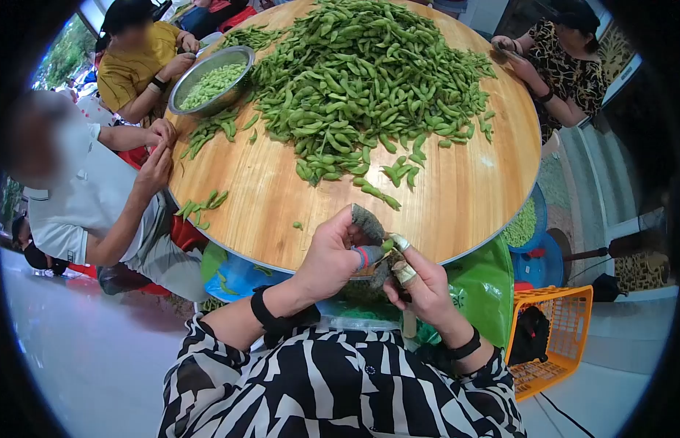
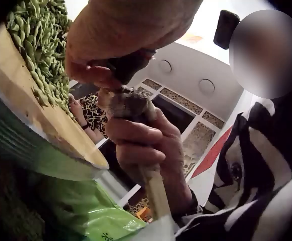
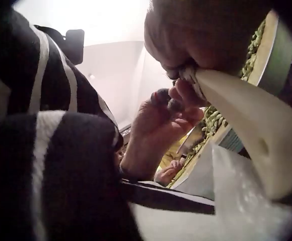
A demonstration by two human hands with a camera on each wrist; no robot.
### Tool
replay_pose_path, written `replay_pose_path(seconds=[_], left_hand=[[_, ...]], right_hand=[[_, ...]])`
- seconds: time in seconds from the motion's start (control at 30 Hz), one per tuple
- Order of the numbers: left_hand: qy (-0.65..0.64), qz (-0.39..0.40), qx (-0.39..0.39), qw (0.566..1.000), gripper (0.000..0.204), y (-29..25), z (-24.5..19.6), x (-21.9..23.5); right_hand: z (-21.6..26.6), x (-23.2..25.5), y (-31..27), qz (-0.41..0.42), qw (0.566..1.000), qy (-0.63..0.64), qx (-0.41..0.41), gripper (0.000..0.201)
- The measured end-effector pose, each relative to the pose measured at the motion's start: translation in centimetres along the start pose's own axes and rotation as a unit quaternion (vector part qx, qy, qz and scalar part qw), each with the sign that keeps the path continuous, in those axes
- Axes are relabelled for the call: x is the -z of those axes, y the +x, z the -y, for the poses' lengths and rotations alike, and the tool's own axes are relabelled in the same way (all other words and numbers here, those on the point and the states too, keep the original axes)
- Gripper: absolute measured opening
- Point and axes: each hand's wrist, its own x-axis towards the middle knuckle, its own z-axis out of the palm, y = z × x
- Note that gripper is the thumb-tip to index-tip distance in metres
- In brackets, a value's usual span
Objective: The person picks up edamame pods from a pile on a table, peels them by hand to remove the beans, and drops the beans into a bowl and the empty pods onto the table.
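Both hands meet at the near edge of the round wooden table (image 1: 457,197): the left hand (image 1: 333,255) and the right hand (image 1: 420,285), fingertips taped and capped, pinch one green edamame pod (image 1: 387,245) between them, fingers curled tight around it. Far across the table lies a big heap of pods (image 1: 369,80), with a steel bowl (image 1: 241,55) of shelled beans to its left. No writing can be read anywhere.
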Motion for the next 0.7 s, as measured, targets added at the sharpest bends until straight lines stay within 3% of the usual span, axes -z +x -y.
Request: replay_pose_path(seconds=[0.07,0.3,0.4,0.5,0.6,0.67,0.7], left_hand=[[-0.005,-0.021,-0.008,1.0,0.03,0.2,0.1,-0.1],[-0.01,-0.034,-0.011,0.999,0.033,0.4,0.4,-1.5],[0.048,-0.032,-0.011,0.998,0.032,0.2,0.1,-1.6],[0.086,-0.04,-0.064,0.993,0.022,0.1,0.2,-1.8],[0.033,-0.035,-0.034,0.998,0.031,0.1,0.3,-1.6],[-0.115,-0.004,0.016,0.993,0.033,0.5,0.1,-1.3],[-0.116,-0.004,0.016,0.993,0.033,0.6,-0.2,-1.1]], right_hand=[[0.1,-0.2,0.2,-0.02,0.998,0.061,0.003,0.045],[0.3,0.3,-0.4,-0.041,0.998,0.053,0.009,0.042],[0.5,0.3,-0.3,-0.052,0.997,0.057,0.012,0.04],[1.1,0.5,-0.3,-0.07,0.996,0.047,-0.01,0.038],[2.0,0.2,-0.5,-0.079,0.996,0.032,-0.021,0.035],[2.7,-0.1,-0.6,-0.083,0.996,-0.04,0.003,0.035],[2.8,-0.1,-0.6,-0.084,0.996,-0.04,0.003,0.035]])
